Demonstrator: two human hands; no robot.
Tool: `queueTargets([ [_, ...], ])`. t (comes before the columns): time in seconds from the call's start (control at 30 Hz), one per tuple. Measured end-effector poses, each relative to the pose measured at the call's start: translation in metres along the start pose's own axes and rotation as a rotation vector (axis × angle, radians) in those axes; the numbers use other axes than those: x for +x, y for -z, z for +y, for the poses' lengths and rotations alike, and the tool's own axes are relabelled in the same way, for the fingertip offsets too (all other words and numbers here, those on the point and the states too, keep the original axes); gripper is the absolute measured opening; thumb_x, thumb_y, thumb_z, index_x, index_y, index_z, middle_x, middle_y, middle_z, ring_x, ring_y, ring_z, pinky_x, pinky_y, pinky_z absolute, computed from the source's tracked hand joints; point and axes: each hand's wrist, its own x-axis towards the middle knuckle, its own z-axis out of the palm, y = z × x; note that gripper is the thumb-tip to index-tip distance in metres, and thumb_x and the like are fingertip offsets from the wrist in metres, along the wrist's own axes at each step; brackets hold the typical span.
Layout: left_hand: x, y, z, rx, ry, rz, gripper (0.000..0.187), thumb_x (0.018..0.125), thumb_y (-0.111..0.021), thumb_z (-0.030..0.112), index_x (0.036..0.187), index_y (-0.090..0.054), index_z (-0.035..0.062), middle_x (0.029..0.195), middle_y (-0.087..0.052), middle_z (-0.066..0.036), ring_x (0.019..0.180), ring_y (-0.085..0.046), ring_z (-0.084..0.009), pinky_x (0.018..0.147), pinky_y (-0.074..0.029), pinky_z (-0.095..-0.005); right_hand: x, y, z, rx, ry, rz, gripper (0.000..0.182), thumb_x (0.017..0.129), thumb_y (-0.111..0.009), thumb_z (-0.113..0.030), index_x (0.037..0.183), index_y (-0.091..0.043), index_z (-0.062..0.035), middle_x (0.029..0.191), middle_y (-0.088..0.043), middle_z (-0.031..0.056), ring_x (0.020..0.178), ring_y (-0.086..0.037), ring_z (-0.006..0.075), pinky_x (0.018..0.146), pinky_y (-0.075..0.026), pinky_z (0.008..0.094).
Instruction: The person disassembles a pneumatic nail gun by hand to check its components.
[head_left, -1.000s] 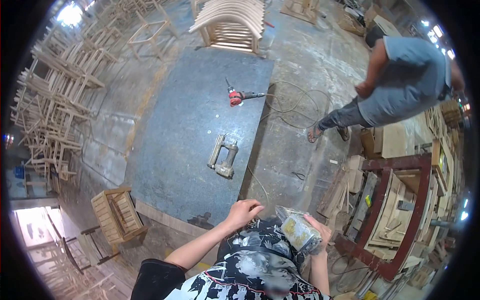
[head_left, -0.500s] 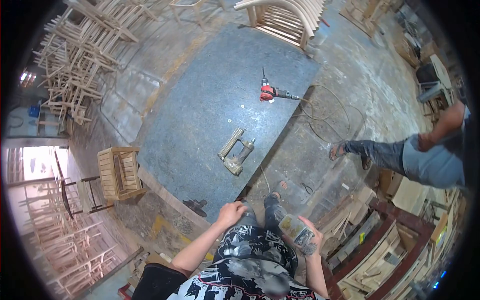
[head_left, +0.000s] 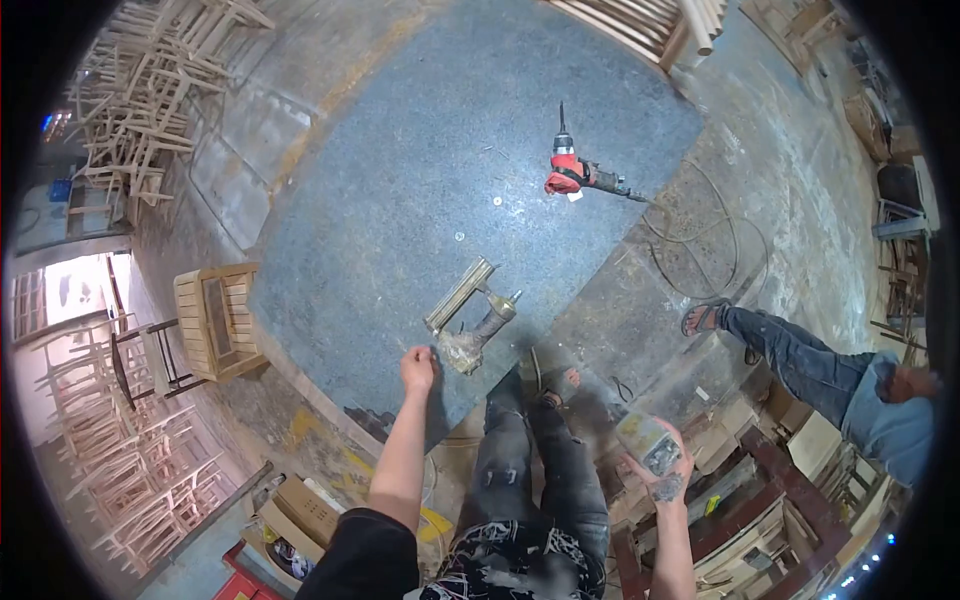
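Observation:
My left hand [head_left: 418,370] is closed over the near edge of the blue-grey board [head_left: 360,230], fingers curled together. Whatever is in it, if anything, is too small to make out. Just to its right lies a worn pneumatic nail gun [head_left: 470,330], apart from the hand. My right hand [head_left: 675,470] grips a clear plastic container [head_left: 640,435] with small contents that I cannot name. Farther up the board rests a red and black drill [head_left: 572,172] with a long bit. Two small pale discs [head_left: 497,201] lie between the tools.
Wooden slatted furniture [head_left: 640,30] stands at the board's far edge. A small slatted wooden piece [head_left: 218,320] is on the left, stacked frames [head_left: 150,110] behind it. A hose [head_left: 735,240] loops over the floor. Another person's leg [head_left: 790,350] is at right, above timber offcuts [head_left: 780,520].
My left hand has moved from my thigh out over the board toward the nail gun. My right hand still holds the container, now farther out and right. The view has shifted.

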Motion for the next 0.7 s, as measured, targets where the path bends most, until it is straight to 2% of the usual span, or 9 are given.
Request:
queueTargets([
  [0.1,0.046,-0.031,-0.023,-0.16,0.076,0.142,0.017,0.1,-0.064,0.015,0.101,-0.074,0.0011,0.084,-0.075,-0.008,0.071,-0.067,-0.0155,0.069,-0.055,-0.0349,0.008,-0.019,0.01,0.023,-0.053,0.028,0.079,0.065,-0.101,-0.025,0.132,-0.064,-0.0037,0.115,-0.077,0.0095,0.103,-0.074,0.0182,0.094,-0.057,0.0329],
  [0.2,0.054,-0.044,-0.028,-0.037,-0.063,0.257,0.017,0.1,-0.065,0.014,0.104,-0.073,0.0002,0.087,-0.074,-0.01,0.079,-0.068,-0.018,0.075,-0.054,-0.0363,0.017,-0.043,0.02,0.041,-0.156,-0.008,0.081,0.065,-0.102,-0.024,0.132,-0.063,-0.0009,0.117,-0.076,0.0107,0.104,-0.073,0.0183,0.095,-0.057,0.0328],
  [0.3,0.055,-0.046,-0.031,-0.063,0.024,0.229,0.016,0.099,-0.065,0.012,0.105,-0.073,-0.0008,0.089,-0.075,-0.011,0.084,-0.068,-0.0202,0.08,-0.054,-0.0376,0.022,-0.065,0.017,0.163,-0.288,-0.044,0.082,0.066,-0.101,-0.024,0.133,-0.062,0.0005,0.117,-0.075,0.0117,0.105,-0.072,0.02,0.097,-0.056,0.0339],
  [0.4,0.052,-0.046,-0.035,-0.076,-0.007,0.248,0.015,0.099,-0.065,0.012,0.104,-0.073,-0.0005,0.088,-0.074,-0.011,0.081,-0.067,-0.0197,0.077,-0.054,-0.0373,0.033,-0.073,-0.006,0.016,-0.343,-0.119,0.083,0.066,-0.101,-0.024,0.134,-0.061,0.0011,0.12,-0.074,0.0119,0.109,-0.071,0.0195,0.099,-0.055,0.0342],
  [0.43,0.05,-0.046,-0.036,-0.066,-0.002,0.238,0.015,0.099,-0.065,0.011,0.104,-0.073,-0.0005,0.088,-0.074,-0.012,0.08,-0.068,-0.0201,0.077,-0.054,-0.0375,0.03,-0.083,0.005,0.166,-0.386,-0.098,0.083,0.066,-0.102,-0.025,0.134,-0.062,0.0011,0.121,-0.074,0.0121,0.11,-0.07,0.0194,0.099,-0.055,0.034],
  [0.6,0.038,-0.042,-0.02,-0.045,-0.033,0.229,0.014,0.1,-0.064,0.01,0.104,-0.072,-0.0002,0.086,-0.075,-0.013,0.077,-0.069,-0.0223,0.073,-0.054,-0.0387,0.034,-0.107,0.008,0.369,-0.362,-0.071,0.081,0.067,-0.101,-0.024,0.133,-0.062,0.001,0.119,-0.075,0.0122,0.108,-0.072,0.0199,0.099,-0.055,0.0345],
  [0.7,0.029,-0.039,-0.005,0.065,-0.163,0.27,0.012,0.103,-0.06,0.008,0.102,-0.07,0.0,0.077,-0.068,-0.004,0.067,-0.061,-0.012,0.063,-0.051,-0.0319,0.04,-0.111,0.003,0.37,-0.36,-0.062,0.079,0.067,-0.101,-0.024,0.132,-0.063,0.0011,0.119,-0.075,0.0121,0.108,-0.071,0.0199,0.099,-0.055,0.0351],
])
